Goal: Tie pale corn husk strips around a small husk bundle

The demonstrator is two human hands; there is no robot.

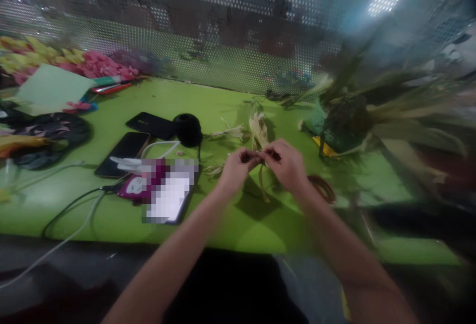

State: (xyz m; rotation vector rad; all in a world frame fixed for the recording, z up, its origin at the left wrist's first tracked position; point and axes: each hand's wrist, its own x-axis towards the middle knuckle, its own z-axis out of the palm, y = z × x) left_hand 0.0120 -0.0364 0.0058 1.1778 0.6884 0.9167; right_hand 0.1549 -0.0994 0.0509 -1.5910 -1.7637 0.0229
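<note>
In the head view a bundle of pale, dried husk-like strips (258, 126) points away from me above the green tabletop, with a thin strip hanging below my fingers. My left hand (238, 168) is closed, its fingertips pinched at the near end of the bundle. My right hand (285, 161) pinches the same spot, and the fingertips of both hands meet there. What exactly lies between the fingertips is too small to make out. Left of the bundle lie more loose dried strips (232, 133). A black ball of yarn or cord (188, 130) sits beyond them.
Two dark phones (124, 153) and a lit, pixelated screen (169, 197) with cables lie to the left. Pink and yellow flower-like pieces (107, 65) are piled at far left. At right stand a green bundle with long leaves (342, 121) and a brown ring (323, 189). Perforated metal panel (230, 31) behind.
</note>
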